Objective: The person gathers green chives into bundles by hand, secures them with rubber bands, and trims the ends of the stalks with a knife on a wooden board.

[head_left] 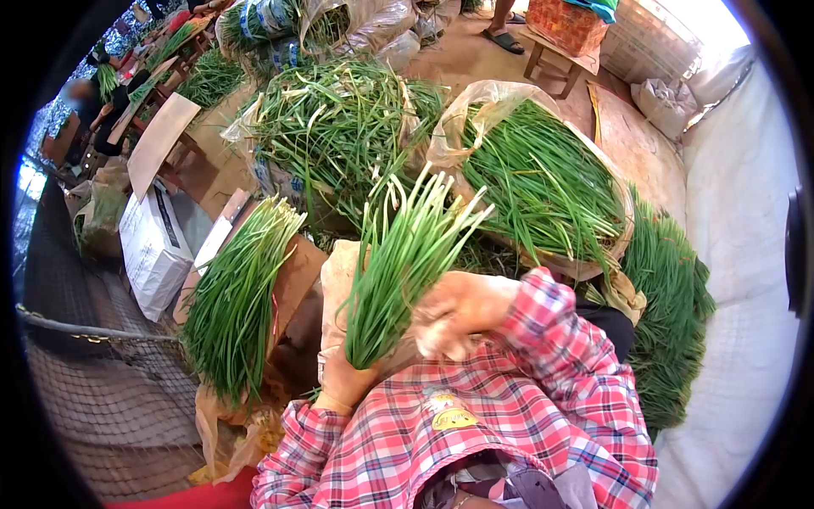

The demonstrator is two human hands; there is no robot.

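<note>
Green bunch [394,276] clasped at lower end by left hand [346,383], apparently leaving pale ends [431,201] free. Right hand [462,307] beside bunch, blurred; grip undeterminable.

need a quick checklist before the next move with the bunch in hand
1. Bunch of long, thin green stalks with pale ends gripped: ok, left hand is closed around its leafy end.
2. Pale ends facing away from the body: ok.
3. Pale ends level: not ok, they reach different heights and splay apart.
4. Right hand grip: cannot tell, it is beside the bunch but blurred.
5. Long green pile with pale tips, at left, lying same way round: ok, pale tips point away too.
6. More stalks within view: ok, the open, clear plastic bag holds plenty.
</note>
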